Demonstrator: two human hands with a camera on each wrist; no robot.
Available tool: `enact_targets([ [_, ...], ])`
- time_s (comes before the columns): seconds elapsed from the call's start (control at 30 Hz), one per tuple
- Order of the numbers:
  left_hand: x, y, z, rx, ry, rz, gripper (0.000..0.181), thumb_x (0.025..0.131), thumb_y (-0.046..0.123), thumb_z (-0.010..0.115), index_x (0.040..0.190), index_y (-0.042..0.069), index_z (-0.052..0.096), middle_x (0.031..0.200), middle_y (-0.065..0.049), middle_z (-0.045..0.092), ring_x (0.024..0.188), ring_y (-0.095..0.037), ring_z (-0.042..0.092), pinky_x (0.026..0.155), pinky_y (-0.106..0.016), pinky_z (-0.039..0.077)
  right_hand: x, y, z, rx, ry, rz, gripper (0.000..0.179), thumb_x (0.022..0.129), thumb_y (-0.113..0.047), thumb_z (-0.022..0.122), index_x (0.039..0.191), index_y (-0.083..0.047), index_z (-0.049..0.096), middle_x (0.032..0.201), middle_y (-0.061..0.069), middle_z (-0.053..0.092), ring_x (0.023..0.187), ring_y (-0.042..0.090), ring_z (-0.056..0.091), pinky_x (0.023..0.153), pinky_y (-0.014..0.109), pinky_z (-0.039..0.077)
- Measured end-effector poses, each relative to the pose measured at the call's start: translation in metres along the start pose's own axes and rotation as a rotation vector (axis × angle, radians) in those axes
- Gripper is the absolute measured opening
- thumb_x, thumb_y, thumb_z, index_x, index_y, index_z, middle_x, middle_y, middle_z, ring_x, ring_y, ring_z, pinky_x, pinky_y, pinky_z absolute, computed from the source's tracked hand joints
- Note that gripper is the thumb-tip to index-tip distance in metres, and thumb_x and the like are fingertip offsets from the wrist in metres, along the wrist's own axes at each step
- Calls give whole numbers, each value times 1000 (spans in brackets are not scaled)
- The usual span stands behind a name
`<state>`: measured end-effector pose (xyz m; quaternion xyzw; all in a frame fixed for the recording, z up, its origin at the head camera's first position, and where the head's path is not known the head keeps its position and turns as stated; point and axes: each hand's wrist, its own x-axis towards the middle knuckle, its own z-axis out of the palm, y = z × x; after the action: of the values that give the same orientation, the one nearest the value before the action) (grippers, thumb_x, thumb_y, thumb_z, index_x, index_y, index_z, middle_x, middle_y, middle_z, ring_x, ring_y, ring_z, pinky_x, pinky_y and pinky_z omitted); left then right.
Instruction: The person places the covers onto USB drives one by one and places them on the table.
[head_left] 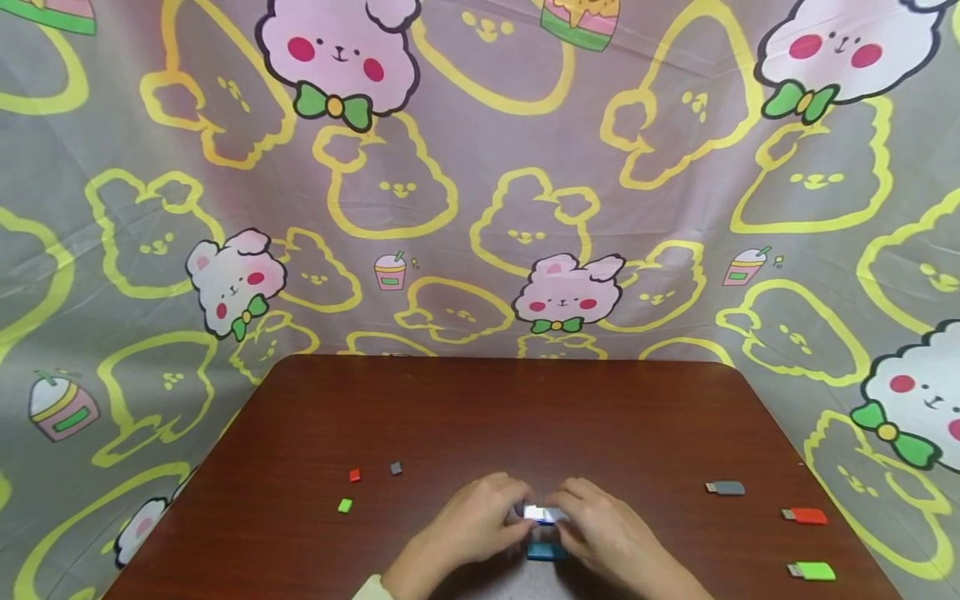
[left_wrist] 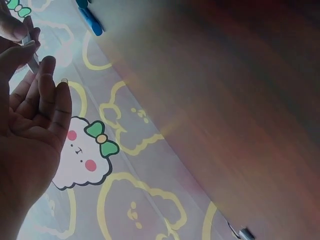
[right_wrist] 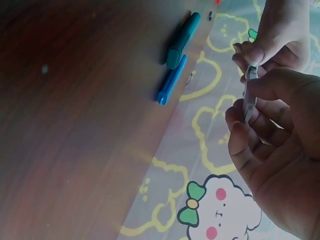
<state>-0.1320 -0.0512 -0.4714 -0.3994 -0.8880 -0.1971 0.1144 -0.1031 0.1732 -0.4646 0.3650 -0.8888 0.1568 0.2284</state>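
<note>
Both hands meet over the front of the brown table. My left hand (head_left: 483, 518) pinches one end of a small white USB stick (head_left: 542, 514) between thumb and fingers. The other end is pinched by my right hand (head_left: 603, 529). In the right wrist view the white USB stick (right_wrist: 250, 95) stands nearly on edge, with a greyish tip at the left hand's end; fingers hide much of it. Below the hands, a teal stick (right_wrist: 182, 42) and a blue stick (right_wrist: 172, 80) lie end to end by the table's front edge, touched by neither hand.
To the left lie a red cap (head_left: 355, 476), a grey cap (head_left: 396, 468) and a green cap (head_left: 345, 506). Uncapped USB sticks lie at right: grey (head_left: 725, 488), red (head_left: 805, 516) and green (head_left: 812, 571). A printed cloth (head_left: 465, 250) surrounds the table (head_left: 510, 417).
</note>
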Motion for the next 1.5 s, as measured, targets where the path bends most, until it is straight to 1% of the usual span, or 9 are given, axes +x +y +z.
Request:
enact_targets([
  [0.13, 0, 0, 1, 15, 17, 19, 20, 85, 28, 82, 99, 20, 71, 83, 14, 62, 74, 6, 49, 62, -9, 40, 0, -1, 1, 14, 6, -3, 30, 74, -11, 83, 100, -16, 70, 95, -10, 59, 84, 4, 54, 67, 21, 50],
  [0.23, 0, 1, 1, 11, 16, 15, 20, 85, 27, 82, 100, 20, 71, 84, 14, 61, 74, 6, 48, 62, -8, 40, 0, -2, 2, 26, 16, -13, 30, 74, -10, 84, 100, -16, 70, 95, -10, 59, 84, 4, 54, 68, 21, 50],
  [0.5, 0, 1, 1, 2, 22, 35, 18, 89, 26, 79, 103, 18, 72, 87, 12, 65, 78, 5, 53, 67, -7, 42, 2, -2, 4, 70, 45, -48, 29, 74, -6, 84, 98, -13, 69, 93, -9, 60, 84, 6, 56, 69, 21, 50],
  [0.77, 0, 3, 2, 60, 63, 100, 17, 92, 28, 75, 102, 15, 71, 92, 7, 70, 85, 0, 60, 74, -12, 48, 4, -4, 7, 28, 147, -115, 33, 69, -2, 85, 97, -12, 70, 90, -5, 63, 82, 8, 58, 70, 20, 50],
  [0.93, -1, 5, 1, 83, 59, 109, 17, 94, 28, 72, 101, 13, 72, 92, 6, 71, 86, -3, 63, 76, -14, 50, 3, -6, 8, 28, 179, -141, 33, 68, -1, 84, 97, -10, 70, 89, -4, 63, 81, 8, 58, 70, 19, 50],
  [1.17, -2, 8, 2, 65, 35, 75, 16, 94, 27, 72, 102, 12, 72, 93, 6, 71, 84, 0, 61, 73, -9, 48, 2, -9, 8, -9, 163, -126, 32, 69, -1, 82, 98, -10, 72, 93, -5, 63, 84, 8, 60, 71, 20, 51],
  [1.27, -3, 8, 2, 65, 37, 71, 17, 94, 26, 73, 102, 12, 72, 93, 6, 71, 84, -1, 61, 73, -11, 48, 1, -9, 8, -17, 153, -114, 32, 69, -3, 84, 97, -11, 72, 93, -6, 64, 83, 8, 61, 70, 20, 52],
  [1.37, -3, 8, 1, 58, 45, 75, 18, 93, 26, 74, 103, 12, 72, 93, 6, 71, 85, -1, 61, 74, -12, 49, 1, -9, 7, -18, 133, -85, 32, 69, -6, 86, 97, -13, 71, 93, -7, 64, 83, 7, 61, 69, 20, 52],
  [1.5, -2, 9, 0, 40, 43, 72, 19, 92, 28, 75, 105, 14, 72, 91, 8, 70, 81, 2, 57, 71, -8, 45, 0, -8, 5, -13, 88, -36, 32, 71, -12, 88, 99, -15, 71, 94, -8, 65, 84, 5, 61, 68, 22, 53],
])
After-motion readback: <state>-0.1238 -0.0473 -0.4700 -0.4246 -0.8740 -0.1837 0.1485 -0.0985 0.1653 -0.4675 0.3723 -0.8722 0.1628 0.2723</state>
